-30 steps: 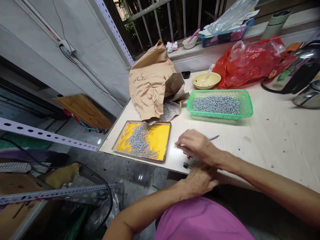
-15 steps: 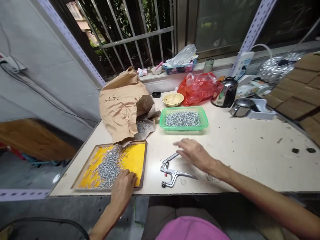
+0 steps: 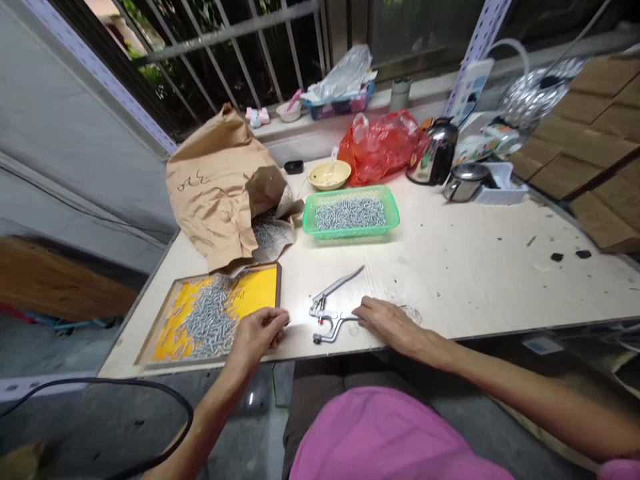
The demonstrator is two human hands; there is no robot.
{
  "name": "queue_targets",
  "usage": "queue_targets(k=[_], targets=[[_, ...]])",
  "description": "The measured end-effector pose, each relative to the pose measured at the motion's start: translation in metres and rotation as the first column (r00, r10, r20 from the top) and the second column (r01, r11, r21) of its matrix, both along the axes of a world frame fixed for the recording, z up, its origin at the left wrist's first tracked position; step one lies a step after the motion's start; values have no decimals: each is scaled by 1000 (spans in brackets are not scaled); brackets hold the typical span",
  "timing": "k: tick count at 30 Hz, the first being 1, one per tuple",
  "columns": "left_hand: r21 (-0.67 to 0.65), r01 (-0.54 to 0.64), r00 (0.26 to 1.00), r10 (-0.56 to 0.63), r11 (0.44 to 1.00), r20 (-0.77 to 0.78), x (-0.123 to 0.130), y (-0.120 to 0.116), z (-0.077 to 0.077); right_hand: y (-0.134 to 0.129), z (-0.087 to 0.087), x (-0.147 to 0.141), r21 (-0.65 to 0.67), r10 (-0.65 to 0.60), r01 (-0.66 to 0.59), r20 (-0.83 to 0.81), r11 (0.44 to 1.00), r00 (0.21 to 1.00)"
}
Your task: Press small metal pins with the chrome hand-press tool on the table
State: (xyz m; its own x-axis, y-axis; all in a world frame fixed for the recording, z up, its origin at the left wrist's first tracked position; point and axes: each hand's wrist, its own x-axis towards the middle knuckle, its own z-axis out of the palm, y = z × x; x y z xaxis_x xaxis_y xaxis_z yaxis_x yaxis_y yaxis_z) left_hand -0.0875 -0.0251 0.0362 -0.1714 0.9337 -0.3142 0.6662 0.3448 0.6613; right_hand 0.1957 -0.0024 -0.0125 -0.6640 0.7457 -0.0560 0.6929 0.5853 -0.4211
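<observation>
Pale tabletop (image 3: pixel 450 260) bears pliers (image 3: pixel 336 320) near barred window (image 3: pixel 220 39).

A second ago the two hands were close together over the table's (image 3: pixel 450 267) near edge; now they are apart. The left hand (image 3: pixel 257 332), half a second ago over the metal pieces (image 3: pixel 213 320) in the tray (image 3: pixel 279 287), has moved to its right side, fingertips pinched; anything between them is too small to identify. The right hand (image 3: pixel 393 325) has gone from the pliers' (image 3: pixel 334 320) upper handle (image 3: pixel 344 283) to the lower one, leaving the upper uncovered.
</observation>
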Motion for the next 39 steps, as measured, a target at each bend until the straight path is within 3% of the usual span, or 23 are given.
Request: queue_targets(k=[3,7,19,26,33,39], targets=[[-95,-47,974,67,994,214,34,3,-7,-1,-1,1,-4,-6,6,14,1000,1000],[-144,-12,974,44,990,223,52,6,-23,-2,-3,3,11,-9,9,-9,1000,1000],[-273,93,996,-89,958,27,51,11,-32,-4,-8,3,33,-39,40,-47,999,998],[-376,63,987,-3,924,158,49,15,-33,-6,-14,2,92,-52,55,-35,994,998],[-383,197,979,-200,903,31,45,25,-34,-9,-8,2,106,-59,63,-35,992,998],[-430,175,982,-127,886,138,45,21,-36,-11,-7,3,85,-69,73,-44,994,997]])
